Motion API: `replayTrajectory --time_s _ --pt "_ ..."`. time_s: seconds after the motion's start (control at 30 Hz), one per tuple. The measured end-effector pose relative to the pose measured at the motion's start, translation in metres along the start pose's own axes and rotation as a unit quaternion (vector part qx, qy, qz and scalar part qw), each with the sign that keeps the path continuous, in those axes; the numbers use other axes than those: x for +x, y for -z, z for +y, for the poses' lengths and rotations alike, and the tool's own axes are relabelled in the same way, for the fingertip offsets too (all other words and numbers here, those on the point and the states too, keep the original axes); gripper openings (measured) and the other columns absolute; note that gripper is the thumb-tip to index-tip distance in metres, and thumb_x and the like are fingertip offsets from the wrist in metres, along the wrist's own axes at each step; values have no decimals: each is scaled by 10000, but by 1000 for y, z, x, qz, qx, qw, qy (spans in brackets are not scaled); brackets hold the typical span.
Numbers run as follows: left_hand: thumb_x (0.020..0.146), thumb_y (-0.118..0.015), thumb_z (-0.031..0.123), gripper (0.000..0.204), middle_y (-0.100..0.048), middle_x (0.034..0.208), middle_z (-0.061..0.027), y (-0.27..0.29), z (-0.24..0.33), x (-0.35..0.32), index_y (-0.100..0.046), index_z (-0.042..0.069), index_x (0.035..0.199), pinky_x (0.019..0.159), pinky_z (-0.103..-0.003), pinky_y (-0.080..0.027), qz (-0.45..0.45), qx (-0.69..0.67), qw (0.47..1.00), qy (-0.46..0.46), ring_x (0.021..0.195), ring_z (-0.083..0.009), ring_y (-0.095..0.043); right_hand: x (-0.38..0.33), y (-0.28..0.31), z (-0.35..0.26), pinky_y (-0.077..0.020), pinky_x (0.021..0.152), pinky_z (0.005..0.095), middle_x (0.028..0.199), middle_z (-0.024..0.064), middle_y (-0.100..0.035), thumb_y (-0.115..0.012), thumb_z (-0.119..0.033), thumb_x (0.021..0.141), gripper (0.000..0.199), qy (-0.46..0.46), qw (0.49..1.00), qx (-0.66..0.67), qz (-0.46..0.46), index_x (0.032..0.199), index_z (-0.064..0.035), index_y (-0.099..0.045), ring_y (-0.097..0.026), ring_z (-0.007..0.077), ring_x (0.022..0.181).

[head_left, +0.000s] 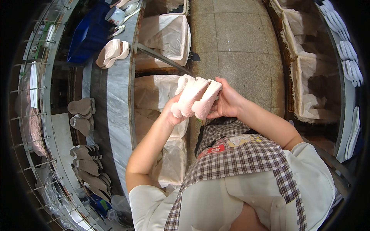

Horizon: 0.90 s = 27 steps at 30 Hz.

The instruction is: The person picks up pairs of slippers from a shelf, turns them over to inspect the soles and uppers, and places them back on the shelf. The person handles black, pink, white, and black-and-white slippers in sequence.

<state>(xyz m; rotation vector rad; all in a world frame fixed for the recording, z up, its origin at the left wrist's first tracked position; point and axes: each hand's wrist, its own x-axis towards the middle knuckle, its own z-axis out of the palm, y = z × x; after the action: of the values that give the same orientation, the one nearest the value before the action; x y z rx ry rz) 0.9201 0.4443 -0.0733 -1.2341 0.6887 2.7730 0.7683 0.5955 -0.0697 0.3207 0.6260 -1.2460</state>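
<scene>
Several pale pink shoe soles [194, 98] are held side by side in front of my apron, tilted on edge. My left hand [174, 112] is closed around the left end of the row, its fingers partly hidden behind the soles. On the other side my right hand [228, 101] grips the rightmost sole, thumb and fingers wrapped at its edge. Beneath the soles lies a bin with a pale liner [154, 86].
A marble-patterned bench [119, 96] runs along my left, carrying cream soles [112, 53], grey-brown soles [81, 125], a cup [115, 16] and a blue crate [90, 32]. Lined bins [306, 88] and white soles [334, 23] stand on the right, beyond the tiled floor [239, 46].
</scene>
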Motion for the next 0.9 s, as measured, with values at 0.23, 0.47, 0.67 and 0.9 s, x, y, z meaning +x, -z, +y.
replayTrajectory --time_s 0.23,0.47,0.67,0.9 --pt "952 -459 305 457 -559 1191 -157 -7 -2 -8 -425 -20 1270 863 -403 -514 -9 5 999 -31 1053 -254 -586 3 0 3 -336 951 617 1349 161 -411 -292 -569 904 649 81 993 -83 -12 1369 -118 -348 -449 339 1201" --pt "946 -456 331 553 -481 1283 -190 -32 -12 -21 -292 -13 1346 913 -419 -499 -82 38 977 -193 1110 -291 -552 -10 -20 0 -363 972 460 1276 135 -485 -390 -448 909 590 262 952 -137 -81 1348 -55 -358 -434 258 1207" --pt "930 -473 359 601 -433 1338 -173 -32 -14 -20 -273 -8 1364 981 -456 -430 -132 22 956 -261 1199 -299 -474 -29 -32 -2 -343 1003 378 1280 162 -447 -421 -383 909 576 340 911 -190 -136 1327 9 -360 -428 237 1198" --pt "938 -468 348 574 -428 1345 -144 -22 -10 -18 -288 13 1368 988 -439 -419 -133 38 945 -296 1202 -283 -463 -26 -26 2 -362 1005 374 1320 178 -408 -452 -409 870 675 391 874 -272 -95 1352 36 -295 -427 244 1213"
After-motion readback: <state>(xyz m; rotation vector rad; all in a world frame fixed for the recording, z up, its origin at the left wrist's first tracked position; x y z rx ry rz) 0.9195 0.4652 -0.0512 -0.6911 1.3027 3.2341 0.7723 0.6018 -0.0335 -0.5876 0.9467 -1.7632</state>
